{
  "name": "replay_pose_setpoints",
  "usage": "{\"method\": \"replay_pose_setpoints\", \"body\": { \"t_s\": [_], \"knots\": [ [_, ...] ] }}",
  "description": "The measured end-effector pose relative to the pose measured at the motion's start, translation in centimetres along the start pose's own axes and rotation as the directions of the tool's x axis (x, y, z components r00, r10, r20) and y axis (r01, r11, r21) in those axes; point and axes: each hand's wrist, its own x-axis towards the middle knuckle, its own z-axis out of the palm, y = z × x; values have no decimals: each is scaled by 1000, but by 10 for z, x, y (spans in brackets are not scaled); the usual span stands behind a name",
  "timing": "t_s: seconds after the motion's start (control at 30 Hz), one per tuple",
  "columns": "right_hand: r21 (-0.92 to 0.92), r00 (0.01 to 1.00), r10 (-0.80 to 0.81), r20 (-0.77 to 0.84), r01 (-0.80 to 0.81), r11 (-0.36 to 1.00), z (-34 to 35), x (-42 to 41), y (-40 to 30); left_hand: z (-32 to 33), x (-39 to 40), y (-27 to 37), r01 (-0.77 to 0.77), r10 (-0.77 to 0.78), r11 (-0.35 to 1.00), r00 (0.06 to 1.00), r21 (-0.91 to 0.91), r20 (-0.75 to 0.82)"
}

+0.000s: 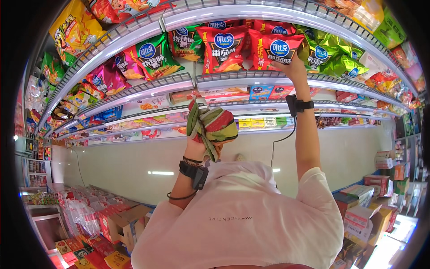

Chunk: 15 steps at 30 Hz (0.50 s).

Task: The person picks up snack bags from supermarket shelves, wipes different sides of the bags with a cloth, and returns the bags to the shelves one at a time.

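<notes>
My left hand (pixel 197 148) holds a bunched striped cloth (pixel 220 126) in red, green and cream, which hides most of the fingers. My right hand (pixel 291 67) reaches up to a shelf and touches the lower right part of a red bag of potato chips (pixel 265 45); whether the fingers grip it cannot be told. Another red chip bag (pixel 222 50) stands just left of it. Green foil chip bags (pixel 320 53) are right of the hand. Each wrist wears a black strapped device.
Wire rails (pixel 242 74) edge the curved shelf tiers. A green chip bag (pixel 156 57) stands further left, and boxed snacks (pixel 260 92) sit one tier down. Behind me are an open cardboard box (pixel 129 223), bottle packs (pixel 84 208) and stacked cartons (pixel 379 185). A cable hangs from the right wrist device.
</notes>
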Motion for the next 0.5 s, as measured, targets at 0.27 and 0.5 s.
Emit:
{"method": "replay_pose_setpoints", "body": {
  "t_s": [0.27, 0.5],
  "knots": [
    [95, 896, -188, -403, 246, 965, 2, -56, -51, -8, -12, -10, 23, -24, 999, 999, -37, -35],
    [-365, 841, -417, -344, 289, 885, 24, -49, -75, -4, -4, -7, 28, -31, 996, 999, 89, 30]
  ]
}}
